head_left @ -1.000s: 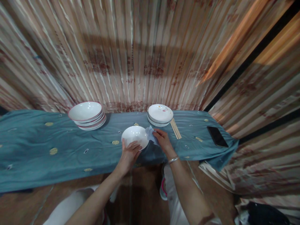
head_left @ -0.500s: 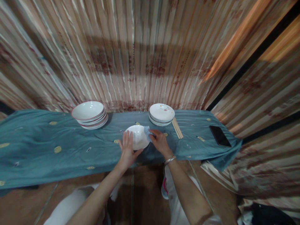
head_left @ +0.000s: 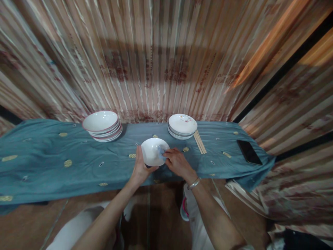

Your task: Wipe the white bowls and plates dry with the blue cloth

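A white bowl [head_left: 150, 148] is in front of me at the near middle of the table, tilted a little toward me. My left hand [head_left: 141, 168] grips its left side, fingers along the outside and thumb at the near rim. My right hand [head_left: 178, 161] pinches a small light blue cloth [head_left: 161, 152] and presses it against the inside of the bowl on the right. Part of the cloth is hidden by the fingers. A metal bangle [head_left: 194, 183] is on my right wrist.
A stack of red-rimmed bowls [head_left: 101, 122] stands back left. Back right is a stack of white plates [head_left: 182, 124], with wooden chopsticks [head_left: 199, 141] beside it. A black phone [head_left: 249, 152] lies far right on the teal tablecloth [head_left: 85, 163]. A patterned curtain [head_left: 161, 69] hangs behind.
My left hand went from lying spread over the bowl's left part to gripping its side. My right hand moved the cloth from the right rim into the bowl.
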`<state>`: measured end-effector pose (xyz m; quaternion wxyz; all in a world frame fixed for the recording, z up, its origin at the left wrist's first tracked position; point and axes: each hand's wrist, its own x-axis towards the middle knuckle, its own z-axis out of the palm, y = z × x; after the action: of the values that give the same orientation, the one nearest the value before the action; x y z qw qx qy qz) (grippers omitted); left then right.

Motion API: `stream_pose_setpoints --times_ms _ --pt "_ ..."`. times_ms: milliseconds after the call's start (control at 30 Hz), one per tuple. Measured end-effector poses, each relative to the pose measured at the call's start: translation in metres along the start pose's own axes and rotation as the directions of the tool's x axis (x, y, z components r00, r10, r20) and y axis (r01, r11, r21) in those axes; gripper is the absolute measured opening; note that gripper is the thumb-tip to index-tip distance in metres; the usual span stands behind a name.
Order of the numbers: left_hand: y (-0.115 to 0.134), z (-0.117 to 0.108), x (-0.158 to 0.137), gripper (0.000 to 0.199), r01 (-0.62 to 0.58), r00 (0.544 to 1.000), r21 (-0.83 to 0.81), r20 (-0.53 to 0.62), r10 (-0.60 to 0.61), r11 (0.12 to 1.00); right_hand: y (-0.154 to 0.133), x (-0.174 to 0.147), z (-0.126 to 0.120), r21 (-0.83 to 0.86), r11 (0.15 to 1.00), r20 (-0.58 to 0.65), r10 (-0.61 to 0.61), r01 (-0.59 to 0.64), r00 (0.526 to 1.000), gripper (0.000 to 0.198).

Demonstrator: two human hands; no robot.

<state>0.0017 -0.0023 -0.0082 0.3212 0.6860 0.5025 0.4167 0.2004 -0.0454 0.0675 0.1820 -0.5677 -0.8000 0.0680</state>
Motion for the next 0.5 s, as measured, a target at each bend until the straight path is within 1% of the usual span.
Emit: stream_pose_setpoints --times_ms 67,167,233,367,500 --pt "0.001 -0.003 -0.001 0.132 0.030 0.999 -0.050 0.018 -0.029 0.998 -0.006 0.000 -0.003 -0.002 1.000 0.064 -0.027 0.027 0.998 0.024" --pt "0.006 -0.006 -0.003 0.131 0.106 0.994 -0.105 0.050 -0.102 0.989 -0.016 0.003 -0.006 -0.012 0.998 0.158 -0.052 0.054 0.986 0.021" --pt "0.010 -0.008 -0.004 0.129 0.144 0.988 -0.127 0.075 -0.135 0.981 -0.021 0.007 -0.006 -0.009 0.998 0.200 -0.057 0.060 0.978 0.021" --pt "0.014 -0.012 -0.003 0.121 0.156 0.985 -0.151 0.095 -0.143 0.976 -0.025 0.019 0.004 0.049 0.997 0.225 -0.067 0.058 0.972 0.022" --pt "0.011 -0.012 -0.001 0.114 0.167 0.983 -0.167 0.105 -0.151 0.972 -0.026 0.031 0.018 0.192 0.981 0.197 -0.066 0.027 0.978 0.032"
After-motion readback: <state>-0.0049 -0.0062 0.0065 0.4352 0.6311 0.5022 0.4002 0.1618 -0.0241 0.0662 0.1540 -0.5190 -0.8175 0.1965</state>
